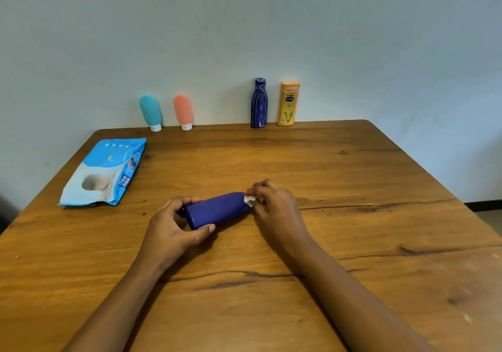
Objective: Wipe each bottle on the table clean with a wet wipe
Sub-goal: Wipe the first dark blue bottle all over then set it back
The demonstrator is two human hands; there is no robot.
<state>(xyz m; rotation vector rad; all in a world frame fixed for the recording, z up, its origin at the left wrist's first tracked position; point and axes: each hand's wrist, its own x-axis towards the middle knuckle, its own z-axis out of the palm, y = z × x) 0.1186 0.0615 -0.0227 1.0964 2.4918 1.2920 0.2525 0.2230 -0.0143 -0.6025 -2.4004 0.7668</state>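
The only writing that reads clearly is "mee mee", in white letters on the side of the light blue soft pack of wet wipes (106, 172), which lies flat near the left edge of the brown wooden bench (353, 175). The rest of the pack's print is too small to make out.

The plain dark blue plastic bottle (217, 209) lies on its side at the middle of the bench and shows no label. The left hand (173, 229) holds its left end, the grip closed round it with the thumb on the near side and the fingers over the far side. The right hand (274, 207) has its grip pinched on a small white wet wipe (249, 201), held against the bottle's right end. That end is hidden behind the wipe and fingers, so its cap cannot be seen.

Four more stand along the far edge by the pale wall (244, 25):
- a teal squeeze tube (150, 111), standing on its white cap
- a coral squeeze tube (183, 111), also on its white cap
- a dark blue narrow-necked bottle with pale streaks (259, 104)
- a yellow-orange lotion bottle (288, 104), just beside it, whose label is too blurred to read
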